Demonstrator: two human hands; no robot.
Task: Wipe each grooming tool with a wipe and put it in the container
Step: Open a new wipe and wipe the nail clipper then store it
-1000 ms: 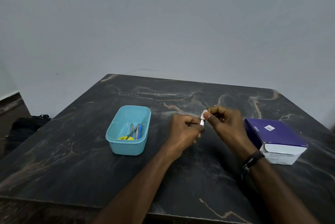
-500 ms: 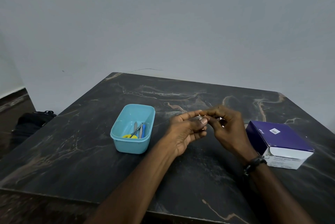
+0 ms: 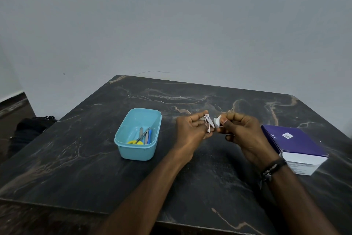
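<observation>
Mid-frame, my left hand [image 3: 192, 130] pinches the small silver nail clipper [image 3: 209, 124], my right hand [image 3: 242, 130] pinches the white wipe [image 3: 217, 121]; wiping looks done, so next I drop it in the turquoise plastic container [image 3: 122, 135] at left.

The surface [image 3: 80, 158] is a dark marble-look top with tan and whitish veins running all over it, rounded far corners. Only two things actually sit on it. Left of middle there's a light blue plastic container [image 3: 136, 151], open top, with yellow-handled scissors [image 3: 136, 142], a blue-handled tool and a couple of thin metal tools lying inside. Over near the right edge is a purple and white box [image 3: 297, 144], closed, lying flat, well apart from the container.
</observation>
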